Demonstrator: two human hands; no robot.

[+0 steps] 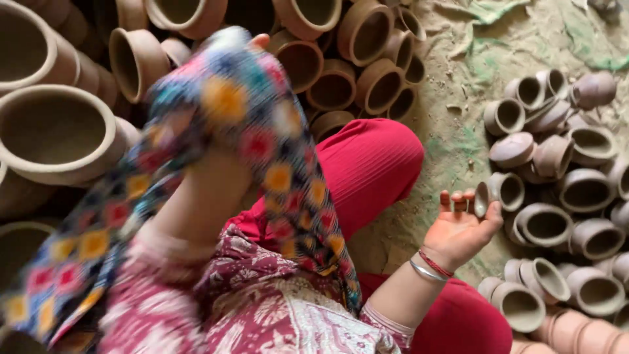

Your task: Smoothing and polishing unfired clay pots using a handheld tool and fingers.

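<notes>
**Head view: right hand by the small clay cups, left arm raised under a scarf**

Head camera looks down on a person seated on the floor [458, 98], which is covered with dusty cloth showing green patches. The right hand [462, 231] is turned palm up, fingers half curled, and a small grey unfired clay cup [482, 199] sits at its fingertips, pinched lightly between thumb and fingers. That cup stands on edge, its flat face toward the hand and its short axis running roughly left to right. A red thread and a thin metal bangle [426, 269] circle the wrist.

Just beside the hand lies a heap of similar grey clay cups [563, 190], mouths pointing every way: some upward, some sideways, some tipped over.

The left hand [260, 41] is raised toward the top of the view; only a fingertip shows above a multicoloured patterned scarf [242, 124], which is blurred, so its grip cannot be told. Behind it lie stacked larger terracotta-brown clay pots [334, 85], most on their sides with open mouths facing the camera.

Red ribbed trousers [373, 164] cover the bent knee between the two piles.
</notes>
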